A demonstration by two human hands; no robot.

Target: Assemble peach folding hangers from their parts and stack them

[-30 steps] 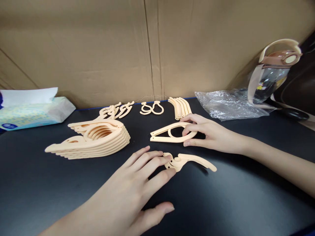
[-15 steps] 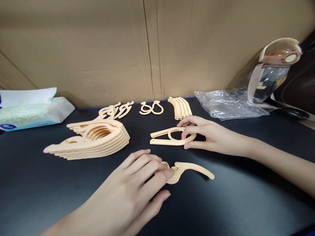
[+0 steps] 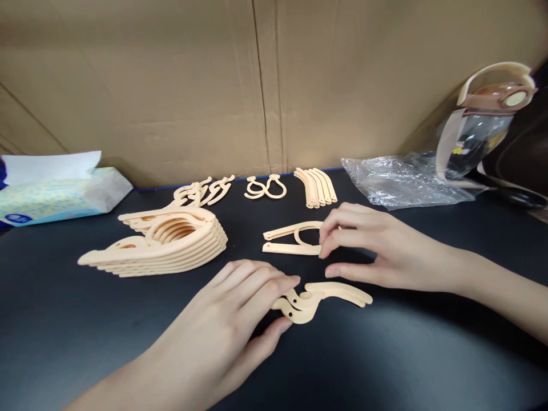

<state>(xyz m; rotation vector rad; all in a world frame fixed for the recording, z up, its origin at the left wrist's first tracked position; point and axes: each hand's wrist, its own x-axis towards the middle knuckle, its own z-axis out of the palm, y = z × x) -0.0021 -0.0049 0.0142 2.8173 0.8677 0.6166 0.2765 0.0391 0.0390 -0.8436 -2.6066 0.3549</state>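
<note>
My left hand [image 3: 252,314] pinches one end of a cream plastic hanger part [image 3: 306,308] between thumb and fingers. The part lies low over the black table, its curved arm pointing right, with small holes by the grip. My right hand [image 3: 363,245] is empty, with its fingers bent and thumb held apart. Its fingertips hide the right end of a folded hanger frame [image 3: 291,249], which has two arms and a ring between them. To the left sits a neat stack of similar hanger frames [image 3: 171,245].
Along the back lie hanger hooks [image 3: 205,191], two looped pieces [image 3: 274,188] and a row of curved arms [image 3: 317,187]. A tissue pack [image 3: 64,191] is far left. A crumpled plastic bag [image 3: 394,182] and a drinking bottle [image 3: 479,137] stand back right, before cardboard [image 3: 171,85].
My right hand has let go of the folded hanger frame and shifted right and toward me. My left thumb has closed against the hanger part, which is now turned slightly and shows more.
</note>
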